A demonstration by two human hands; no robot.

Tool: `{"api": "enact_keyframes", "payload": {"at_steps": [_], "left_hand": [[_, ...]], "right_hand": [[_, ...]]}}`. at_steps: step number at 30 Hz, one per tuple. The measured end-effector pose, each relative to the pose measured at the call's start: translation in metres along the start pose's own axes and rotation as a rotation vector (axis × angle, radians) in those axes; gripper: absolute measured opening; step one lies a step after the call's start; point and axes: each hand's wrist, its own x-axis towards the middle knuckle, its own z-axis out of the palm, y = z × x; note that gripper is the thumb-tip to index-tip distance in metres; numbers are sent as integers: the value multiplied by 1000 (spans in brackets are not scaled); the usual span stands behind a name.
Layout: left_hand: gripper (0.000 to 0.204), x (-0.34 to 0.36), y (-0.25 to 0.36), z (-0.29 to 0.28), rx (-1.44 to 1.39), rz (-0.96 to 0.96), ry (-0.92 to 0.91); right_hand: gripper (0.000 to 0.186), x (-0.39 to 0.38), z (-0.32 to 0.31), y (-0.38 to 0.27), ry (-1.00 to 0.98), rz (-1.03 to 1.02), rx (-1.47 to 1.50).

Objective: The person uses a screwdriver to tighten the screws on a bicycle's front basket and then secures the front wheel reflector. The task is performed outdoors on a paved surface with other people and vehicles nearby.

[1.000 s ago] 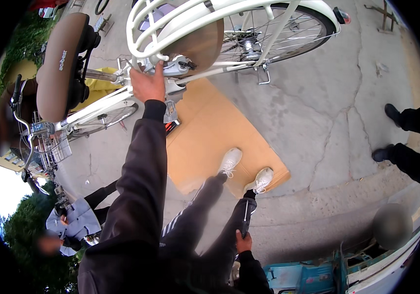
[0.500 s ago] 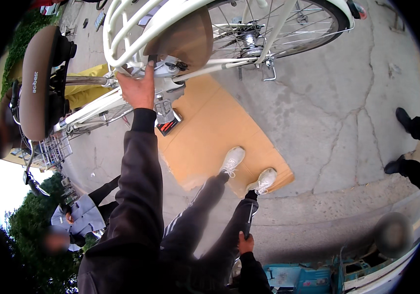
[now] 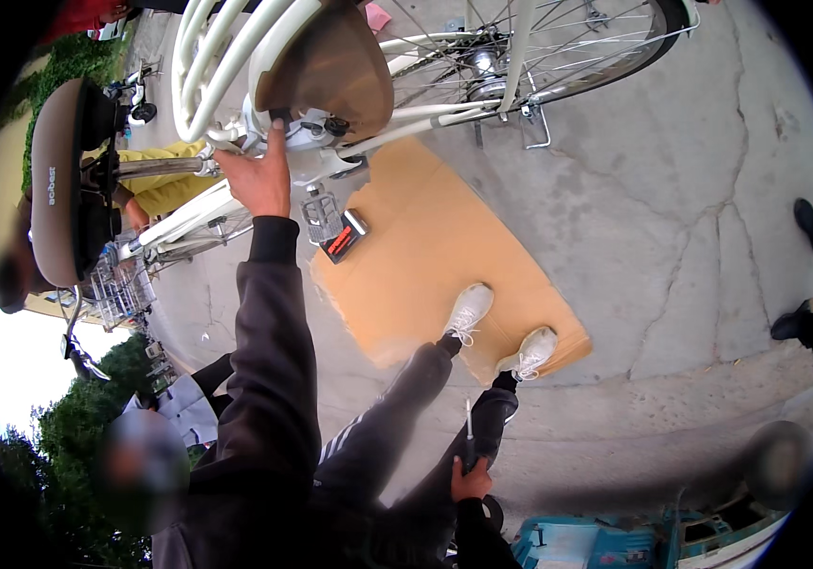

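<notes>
A white bicycle leans across the upper left, with a brown saddle and a brown rounded cover beside the rear wheel. My left hand is closed on the bicycle near that cover, its thumb pressed to a small dark part; the other fingertips are partly hidden behind white tubing. Low at my right leg, my right hand grips a screwdriver with a dark handle and a metal shaft pointing up. A pedal hangs below my left hand, next to a small black-and-red box.
A flat cardboard sheet lies on cracked concrete under my feet. The rear wheel and kickstand reach right. A person in yellow is behind the bicycle; another's dark shoes stand at right. Teal containers are at the bottom.
The view has shifted, so the cardboard and my feet appear farther right. My right hand and the screwdriver have swung slightly left. My left hand keeps its place on the bicycle.
</notes>
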Motion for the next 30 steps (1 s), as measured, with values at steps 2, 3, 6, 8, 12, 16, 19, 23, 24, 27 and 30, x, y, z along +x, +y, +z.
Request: {"api": "enact_keyframes", "payload": {"at_steps": [2, 3, 6, 8, 12, 16, 19, 23, 24, 27, 30], "left_hand": [[72, -1, 1, -1, -56, 29, -21], [72, 0, 0, -4, -74, 44, -30], [74, 1, -2, -2, -26, 31, -38], [76, 1, -1, 0, -35, 39, -24], [77, -1, 2, 0, -79, 48, -32], [78, 3, -1, 4, -27, 62, -36], [77, 0, 10, -3, -40, 6, -65], [69, 0, 14, -11, 45, -64, -62], [69, 2, 11, -18, 73, -97, -92], [70, 7, 5, -22, 46, -74, -200], [66, 17, -6, -37, -137, 40, -475]], "right_hand": [[45, 3, -24, -30, -173, -74, 4], [43, 4, -29, -40, -219, -106, 16], [40, 15, -48, -66, -411, -144, 76], [38, 35, -68, -82, -538, -130, 113], [38, 35, -48, -79, -413, -118, 48], [38, 32, -36, -76, -292, -83, 33], [38, 32, -37, -76, -202, -94, 40], [41, 35, -46, -87, -113, -75, 3], [42, 35, -49, -92, -153, -16, -48], [47, 29, -45, -96, -215, 112, -94], [49, 29, -48, -103, -254, 181, -94]]}}
